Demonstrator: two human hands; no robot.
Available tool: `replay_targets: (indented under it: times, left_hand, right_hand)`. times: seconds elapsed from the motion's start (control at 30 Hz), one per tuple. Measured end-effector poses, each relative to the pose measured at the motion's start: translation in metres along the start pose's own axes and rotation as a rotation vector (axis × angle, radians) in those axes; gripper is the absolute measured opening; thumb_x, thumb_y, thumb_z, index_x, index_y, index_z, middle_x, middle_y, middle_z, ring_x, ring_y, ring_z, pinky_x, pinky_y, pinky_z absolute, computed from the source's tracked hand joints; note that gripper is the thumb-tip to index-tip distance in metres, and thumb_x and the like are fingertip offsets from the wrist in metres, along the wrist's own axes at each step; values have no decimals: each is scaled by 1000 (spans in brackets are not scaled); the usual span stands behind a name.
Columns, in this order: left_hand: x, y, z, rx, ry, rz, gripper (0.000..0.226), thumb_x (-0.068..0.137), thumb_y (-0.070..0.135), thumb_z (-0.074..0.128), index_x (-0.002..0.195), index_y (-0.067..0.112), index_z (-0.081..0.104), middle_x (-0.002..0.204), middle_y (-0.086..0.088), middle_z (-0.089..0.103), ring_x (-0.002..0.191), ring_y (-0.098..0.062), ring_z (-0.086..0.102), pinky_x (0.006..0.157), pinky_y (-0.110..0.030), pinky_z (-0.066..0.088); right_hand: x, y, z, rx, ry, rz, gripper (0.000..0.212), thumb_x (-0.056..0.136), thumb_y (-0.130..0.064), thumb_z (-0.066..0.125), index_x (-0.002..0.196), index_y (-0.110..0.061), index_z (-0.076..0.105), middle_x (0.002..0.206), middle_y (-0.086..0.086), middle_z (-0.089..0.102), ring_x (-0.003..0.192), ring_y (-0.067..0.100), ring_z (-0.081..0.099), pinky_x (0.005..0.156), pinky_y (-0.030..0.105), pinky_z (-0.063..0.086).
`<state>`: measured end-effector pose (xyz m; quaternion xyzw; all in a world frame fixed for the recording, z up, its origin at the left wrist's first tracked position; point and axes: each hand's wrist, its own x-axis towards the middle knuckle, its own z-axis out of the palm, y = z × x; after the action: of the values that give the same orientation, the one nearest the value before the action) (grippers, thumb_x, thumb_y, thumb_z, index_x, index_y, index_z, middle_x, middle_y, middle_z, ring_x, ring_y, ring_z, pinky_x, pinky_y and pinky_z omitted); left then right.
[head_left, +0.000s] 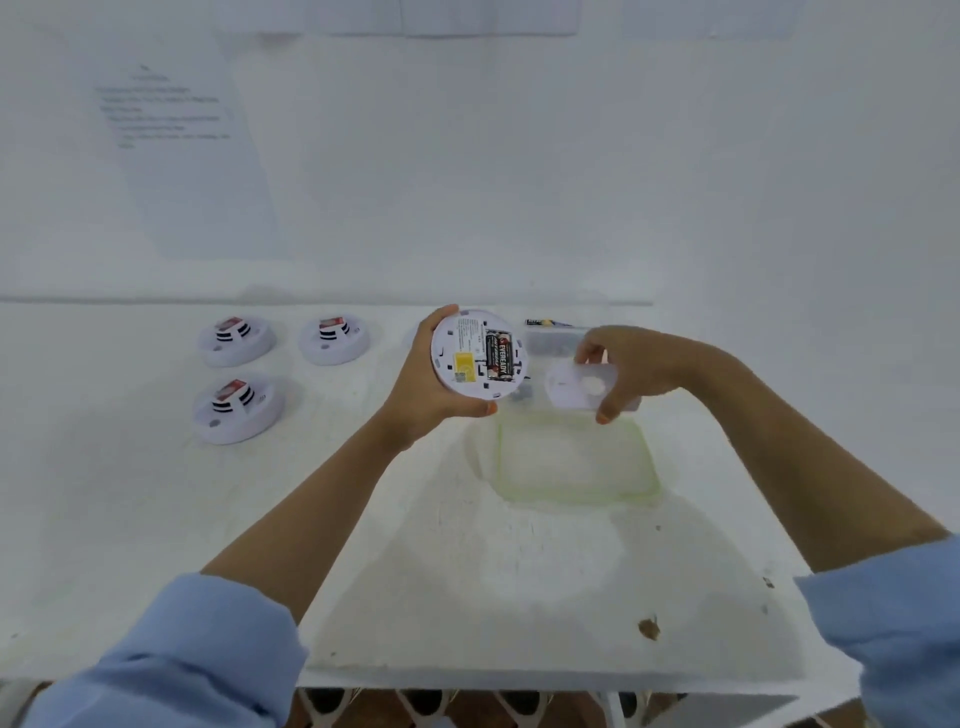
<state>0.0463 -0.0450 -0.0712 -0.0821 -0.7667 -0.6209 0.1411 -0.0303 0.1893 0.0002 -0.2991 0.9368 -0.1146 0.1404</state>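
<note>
1. Far left, on the wall: printed sheet, its text too blurred for us to read.
2. Left part of the counter: three spare detectors, two in a back row and one nearer us. They sit apart from each other and well left of the hands.
3. Left hand grips the smoke detector by its rim, off the counter, underside towards us. Two batteries sit in its bay, with a yellow label beside them.
4. Just right of it, low down, there's a small dark item. We can't tell what it is.
5. Behind that, at the back of the counter, is a clear box with something dark and yellow on top, too blurred to name.
6. Right hand pinches the white cover plate, fingers on the top edge and thumb at the lower edge. The plate is near the smoke detector; we see a gap between them.
7. Below the plate, a clear green-rimmed lid lies flat on the counter.
8. Room to move: we get open counter between the forearms down to the near edge. Brown spot sits front right.
9. Surface: white, scuffed, faintly green-tinged. A white wall rises directly behind, and there's dark flooring below the front edge.
</note>
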Motion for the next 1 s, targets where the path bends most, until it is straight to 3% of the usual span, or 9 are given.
replay_targets:
  times: [0.07,0.13,0.2,0.37,0.63,1.0]
  left_hand:
    - [12,-3,-4,-14,-16,-3,107,50,-17,81,135,18,26,128,3,43,106,12,50,77,-14,51]
    - [21,-3,-6,-27,-49,-3,106,49,-12,81,135,19,26,127,5,44,107,10,51,76,-17,52]
    - [30,-3,-5,-39,-87,-2,105,49,-5,80,136,18,26,128,6,44,109,6,52,76,-20,53]
    - [49,-2,0,-22,-137,14,113,40,22,83,137,14,26,129,7,44,113,4,50,80,-17,50]
    - [71,-9,9,-94,-181,-12,110,43,-1,81,137,16,25,125,7,45,103,9,55,73,-16,51]
    - [88,-14,17,-106,-162,-13,103,48,-8,76,136,15,26,127,7,44,105,8,53,75,-15,51]
  right_hand:
    - [-1,-5,-22,75,138,-36,67,60,-19,85,117,-16,49,113,-2,48,94,14,46,64,16,36]
    - [5,-19,-32,177,233,-123,66,60,-17,85,116,-16,50,112,-2,49,96,13,46,69,17,40]
    - [17,-36,-31,220,255,-198,66,60,-14,85,116,-16,50,111,-4,47,98,12,44,75,18,40]
    - [48,-49,-11,239,270,-259,67,61,-11,82,119,-16,49,111,-8,44,101,8,38,75,7,34]
    - [73,-31,-10,204,280,-306,70,61,-14,83,123,-15,51,108,-7,42,103,10,39,80,8,33]
    - [87,-13,-15,208,333,-357,71,58,-19,86,123,-16,56,101,-4,41,97,12,40,80,8,30]
